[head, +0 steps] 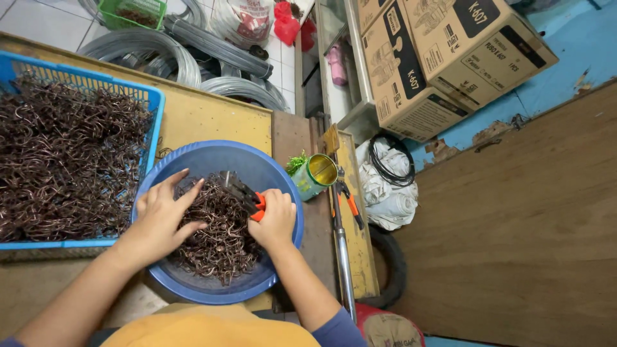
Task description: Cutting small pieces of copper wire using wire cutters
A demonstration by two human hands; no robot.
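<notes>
Wire hooks (pixel 222 241) fill the blue basin (pixel 286 193) before me; more fill the blue crate (pixel 151 96) at 10 o'clock. My left hand (pixel 164 215) rests spread on them; my right hand (pixel 275 218) grips orange-handled pliers (pixel 241 191).

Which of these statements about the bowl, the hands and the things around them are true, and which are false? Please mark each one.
1. The right hand holds pliers with orange handles. True.
2. The left hand rests in the blue crate. False: it lies on the brown wire hooks inside the round blue bowl.
3. The blue crate is filled with brown wire pieces. True.
4. A green can stands left of the bowl. False: it lies tilted at the bowl's right.
5. Coils of grey wire lie on the floor beyond the table. True.
</notes>
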